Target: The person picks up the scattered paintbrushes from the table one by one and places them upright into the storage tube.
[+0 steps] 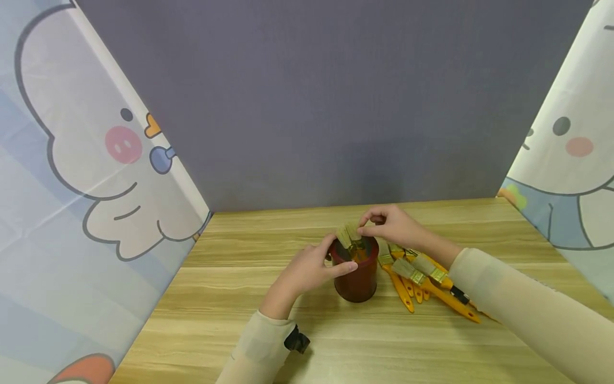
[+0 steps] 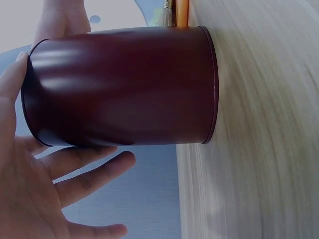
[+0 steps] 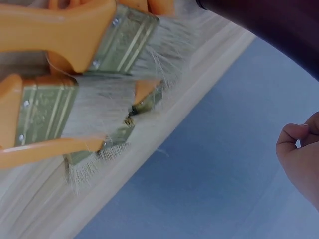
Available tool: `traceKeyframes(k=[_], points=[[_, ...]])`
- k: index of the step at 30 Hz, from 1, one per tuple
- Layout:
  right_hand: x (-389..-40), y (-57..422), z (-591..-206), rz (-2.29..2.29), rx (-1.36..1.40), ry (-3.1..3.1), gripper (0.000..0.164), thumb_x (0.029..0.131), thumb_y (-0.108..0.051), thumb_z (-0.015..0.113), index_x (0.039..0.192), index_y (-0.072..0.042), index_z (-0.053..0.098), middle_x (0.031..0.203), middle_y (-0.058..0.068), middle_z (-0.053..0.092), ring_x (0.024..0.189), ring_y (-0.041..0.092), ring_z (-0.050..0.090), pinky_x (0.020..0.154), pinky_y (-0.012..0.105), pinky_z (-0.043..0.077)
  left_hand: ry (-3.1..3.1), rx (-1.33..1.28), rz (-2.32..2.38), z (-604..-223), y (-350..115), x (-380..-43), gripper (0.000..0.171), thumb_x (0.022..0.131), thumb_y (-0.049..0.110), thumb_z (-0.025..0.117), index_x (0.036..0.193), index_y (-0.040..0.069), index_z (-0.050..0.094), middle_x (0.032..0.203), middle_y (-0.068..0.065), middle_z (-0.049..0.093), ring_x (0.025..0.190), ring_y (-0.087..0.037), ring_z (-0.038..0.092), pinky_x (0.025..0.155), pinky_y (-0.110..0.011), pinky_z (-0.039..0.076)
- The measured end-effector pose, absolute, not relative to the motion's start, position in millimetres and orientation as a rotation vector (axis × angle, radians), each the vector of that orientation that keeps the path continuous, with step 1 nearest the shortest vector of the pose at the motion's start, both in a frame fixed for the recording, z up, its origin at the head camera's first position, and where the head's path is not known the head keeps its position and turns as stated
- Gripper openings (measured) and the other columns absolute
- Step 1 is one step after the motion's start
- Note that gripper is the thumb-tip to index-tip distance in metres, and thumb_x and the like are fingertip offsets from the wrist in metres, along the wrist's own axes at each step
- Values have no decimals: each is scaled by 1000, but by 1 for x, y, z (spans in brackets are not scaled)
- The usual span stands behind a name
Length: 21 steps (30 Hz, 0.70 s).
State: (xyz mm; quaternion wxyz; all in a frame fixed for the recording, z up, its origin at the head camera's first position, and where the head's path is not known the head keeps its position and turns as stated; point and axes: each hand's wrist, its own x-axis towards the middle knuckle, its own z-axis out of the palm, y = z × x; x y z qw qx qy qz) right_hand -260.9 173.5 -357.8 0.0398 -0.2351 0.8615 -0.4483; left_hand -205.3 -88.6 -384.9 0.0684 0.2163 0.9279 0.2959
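A dark red cylindrical pen holder (image 1: 356, 282) stands upright on the table, with paintbrushes (image 1: 344, 238) in it, bristles up. My left hand (image 1: 307, 269) holds it near the rim, thumb at the front and fingers round the side. In the left wrist view the holder (image 2: 124, 87) fills the middle, and some fingers spread off its wall. Above the rim my right hand (image 1: 390, 226) pinches the bristle end of one brush between thumb and forefinger. The right wrist view shows the curled fingers of this hand (image 3: 304, 154), but not the pinched brush.
Right of the holder lies a pile of orange-handled paintbrushes (image 1: 434, 288), partly under the right forearm; several show close up in the right wrist view. The wooden table (image 1: 230, 298) meets a grey panel (image 1: 312, 106) at the back. Cartoon-printed cloths (image 1: 72, 133) hang at both sides.
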Motion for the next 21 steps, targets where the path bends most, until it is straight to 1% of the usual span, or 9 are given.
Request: traceKeyframes(k=[7,12,17,21], points=[[-259,185,-346,-1421,-723,2630,22,98,-33,79,108,-14,76,67,-4,29,57,11,25,60,30,36,2776,600,916,-387,-89,-201,97,92,81,60,166,24,36,133,1,74,125,-25,71,99,-45,59],[-258,198,-336,-1415,-706,2648,22,98,-30,79,111,-12,77,69,-3,29,58,12,26,63,31,37,2769,579,914,-387,-89,-200,97,92,83,59,167,26,35,136,1,73,126,-25,70,101,-46,59],[-258,212,-327,-1390,-681,2682,22,98,-32,79,112,-15,76,71,-3,31,59,13,27,64,33,38,2784,603,907,-386,-88,-202,96,92,82,59,166,27,35,135,2,73,127,-23,70,102,-45,58],[-257,223,-319,-1338,-645,2716,25,99,-35,79,115,-16,76,72,-3,34,60,14,30,64,34,38,2798,628,907,-384,-87,-204,94,92,82,60,166,27,36,135,2,73,127,-23,70,104,-46,57]])
